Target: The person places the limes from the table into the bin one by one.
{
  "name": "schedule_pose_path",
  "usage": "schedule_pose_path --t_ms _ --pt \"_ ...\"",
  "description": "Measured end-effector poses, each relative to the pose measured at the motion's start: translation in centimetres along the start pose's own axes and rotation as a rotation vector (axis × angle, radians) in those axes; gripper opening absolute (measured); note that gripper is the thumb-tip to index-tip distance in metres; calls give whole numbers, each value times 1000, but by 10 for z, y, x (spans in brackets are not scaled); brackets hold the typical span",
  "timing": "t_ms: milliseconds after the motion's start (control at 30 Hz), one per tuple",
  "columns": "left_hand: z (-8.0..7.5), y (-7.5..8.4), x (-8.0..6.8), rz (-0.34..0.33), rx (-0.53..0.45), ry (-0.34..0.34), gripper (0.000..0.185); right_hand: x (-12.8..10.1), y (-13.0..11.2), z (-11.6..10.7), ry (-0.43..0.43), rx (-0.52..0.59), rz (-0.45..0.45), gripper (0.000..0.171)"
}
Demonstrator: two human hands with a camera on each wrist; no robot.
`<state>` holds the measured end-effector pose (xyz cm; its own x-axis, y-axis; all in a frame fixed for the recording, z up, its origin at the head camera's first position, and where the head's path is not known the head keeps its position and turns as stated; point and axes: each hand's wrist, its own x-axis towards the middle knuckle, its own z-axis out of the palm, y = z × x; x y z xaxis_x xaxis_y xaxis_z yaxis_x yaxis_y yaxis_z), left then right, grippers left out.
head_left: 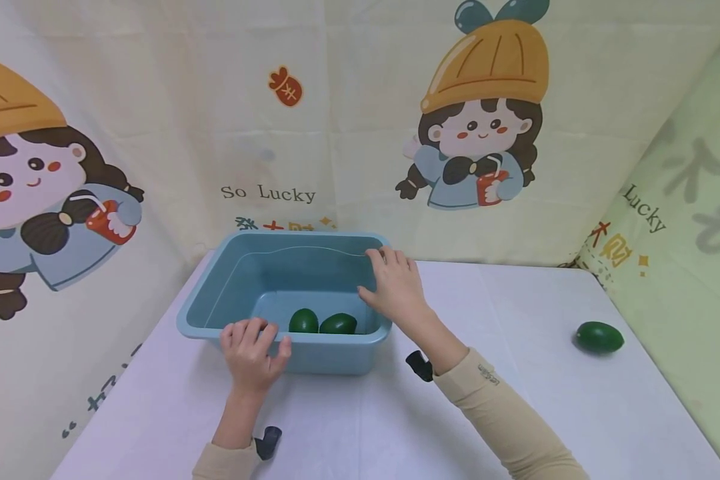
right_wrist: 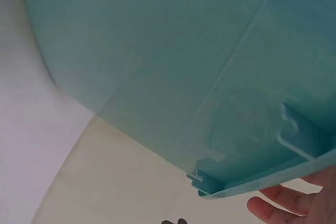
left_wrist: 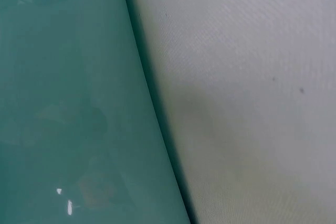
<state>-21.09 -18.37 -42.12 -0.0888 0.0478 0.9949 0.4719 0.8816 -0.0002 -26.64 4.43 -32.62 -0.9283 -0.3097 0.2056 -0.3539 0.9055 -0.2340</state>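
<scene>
A blue plastic bin (head_left: pixel 336 355) stands at the back left of the table with two dark green avocados (head_left: pixel 303 321) (head_left: pixel 339 324) lying side by side on its floor. My left hand (head_left: pixel 251 353) grips the front rim near the left corner, fingers curled over the edge. At the bin's right side, my right hand (head_left: pixel 399 287) holds the rim, its thumb on the inner side. The left wrist view shows only the bin's wall (left_wrist: pixel 68 98) and white cloth. In the right wrist view, fingers (right_wrist: pixel 283 200) of the right hand appear beside the ribbed underside of the rim (right_wrist: pixel 257 184).
A third avocado (head_left: pixel 600 337) lies on the white-covered table (head_left: pixel 516 387), far to the right. Printed cloth (head_left: pixel 360 167) hangs behind the table and along both sides, close to the bin's back edge. A black wrist-camera piece (head_left: pixel 268 443) sits by the left sleeve.
</scene>
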Motion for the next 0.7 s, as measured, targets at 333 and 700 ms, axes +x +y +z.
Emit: schedule_pose_path --t_ms 333,700 --pt "0 1 1 1 -3 14 45 -7 13 -6 59 29 0 64" --pt "0 1 0 5 -3 7 47 -18 27 -11 128 71 -20 61"
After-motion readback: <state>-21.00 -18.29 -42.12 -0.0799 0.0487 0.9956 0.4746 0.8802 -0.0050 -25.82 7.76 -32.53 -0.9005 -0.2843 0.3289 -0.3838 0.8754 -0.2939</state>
